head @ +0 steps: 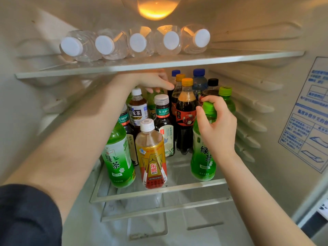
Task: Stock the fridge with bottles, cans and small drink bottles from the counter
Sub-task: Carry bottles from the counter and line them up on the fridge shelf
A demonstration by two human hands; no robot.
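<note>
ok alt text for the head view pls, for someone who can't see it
A person's right hand grips the cap of a green tea bottle at the front right of a crowded fridge shelf, while the left hand reaches over bottles at the back. Five water bottles lie on the shelf above, caps forward.

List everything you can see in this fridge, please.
water bottles: five, clear, white caps, lying on the upper shelf
green tea bottles: two, green, lower shelf front, left and right
other green bottles: two, green, further back
dark tea bottles: three, brown, left middle
cola bottles: two, dark, orange caps, centre
blue-capped bottles: two, back
black-capped bottle: one, dark, back right
energy drink: one, yellow-red, front centre
lamp: one, orange glow, ceiling
sticker: one, blue print, right wall
left hand: fingers round the top of one other green bottle
right hand: fingers round the right green tea bottle's neck
</note>
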